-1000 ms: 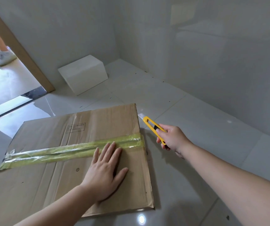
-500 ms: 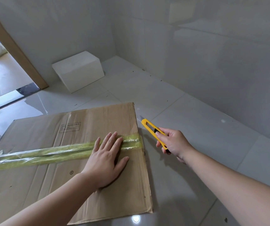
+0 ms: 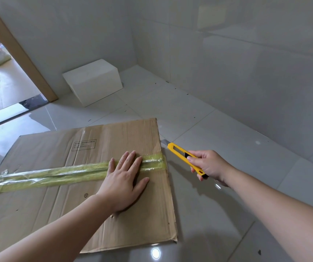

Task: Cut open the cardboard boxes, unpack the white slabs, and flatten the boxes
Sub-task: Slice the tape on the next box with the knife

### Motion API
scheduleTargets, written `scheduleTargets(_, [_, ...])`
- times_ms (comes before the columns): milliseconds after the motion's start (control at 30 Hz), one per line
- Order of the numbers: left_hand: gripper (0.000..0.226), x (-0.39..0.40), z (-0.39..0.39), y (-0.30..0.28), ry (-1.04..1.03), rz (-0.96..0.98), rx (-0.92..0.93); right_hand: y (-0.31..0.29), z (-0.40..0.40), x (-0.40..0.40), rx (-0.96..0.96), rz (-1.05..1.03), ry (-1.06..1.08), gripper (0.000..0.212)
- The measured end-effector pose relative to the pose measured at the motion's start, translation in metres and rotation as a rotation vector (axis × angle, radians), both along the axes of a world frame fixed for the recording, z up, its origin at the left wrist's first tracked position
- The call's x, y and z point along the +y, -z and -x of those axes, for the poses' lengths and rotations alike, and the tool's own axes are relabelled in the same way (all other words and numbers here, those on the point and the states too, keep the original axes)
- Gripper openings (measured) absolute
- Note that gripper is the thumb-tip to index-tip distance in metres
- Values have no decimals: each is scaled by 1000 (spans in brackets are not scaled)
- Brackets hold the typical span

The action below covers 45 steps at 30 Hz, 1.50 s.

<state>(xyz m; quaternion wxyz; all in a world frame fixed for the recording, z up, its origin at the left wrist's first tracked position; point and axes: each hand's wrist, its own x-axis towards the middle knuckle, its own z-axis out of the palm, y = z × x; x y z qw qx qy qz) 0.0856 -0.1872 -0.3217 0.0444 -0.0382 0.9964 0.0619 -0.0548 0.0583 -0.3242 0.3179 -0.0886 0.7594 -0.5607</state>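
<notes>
While my left hand (image 3: pixel 122 183) presses flat on the cardboard box (image 3: pixel 87 178) and my right hand (image 3: pixel 209 165) grips the yellow utility knife (image 3: pixel 187 158), I'd slit the tape seam (image 3: pixel 57 173) shallowly, away from my fingers

Glossy grey tiled floor (image 3: pixel 218 133) carries a taped cardboard box (image 3: pixel 57 201) and, near the corner, a white slab (image 3: pixel 93 80)

One cardboard box (image 3: pixel 87 178) (taped shut), one yellow knife (image 3: pixel 186 157), one white block (image 3: pixel 93 82), two hands.

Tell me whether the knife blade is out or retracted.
Out. A short grey blade tip shows past the front end of the yellow utility knife, which the right hand grips beside the cardboard box.
</notes>
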Motion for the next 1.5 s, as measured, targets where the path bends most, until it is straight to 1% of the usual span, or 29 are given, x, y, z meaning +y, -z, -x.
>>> scheduleTargets(200, [70, 2, 11, -5, 27, -32, 74, 0, -8, 3, 6, 0, 8, 33])
scheduleTargets(367, [64, 8, 14, -4, 51, -54, 73, -1, -12, 9, 14, -31, -26, 31])
scheduleTargets(533, [49, 13, 18, -9, 88, -21, 169, 2, -17, 14, 15, -55, -42, 32])
scheduleTargets(633, [45, 15, 24, -10, 74, -28, 185, 2, -21, 18, 22, -69, -68, 29])
scheduleTargets(767, [52, 18, 24, -6, 89, -41, 165, 0, -24, 9, 48, -72, -77, 29])
scheduleTargets(900, [61, 16, 24, 1, 42, -52, 48, -2, -24, 16, 29, -61, -96, 28])
scheduleTargets(967, [62, 15, 24, 1, 24, -54, 27, -2, -21, 27, 23, -59, -113, 26])
scheduleTargets(1200, [62, 15, 24, 2, 11, -52, 15, 2, -19, 17, 13, -53, -130, 30])
scheduleTargets(1400, [62, 13, 24, 4, 13, -52, 28, 2, -21, 35, -26, -29, -182, 32])
scheduleTargets(1500, [62, 12, 26, 5, 11, -54, 38, 3, -21, 31, -12, -30, -180, 32])
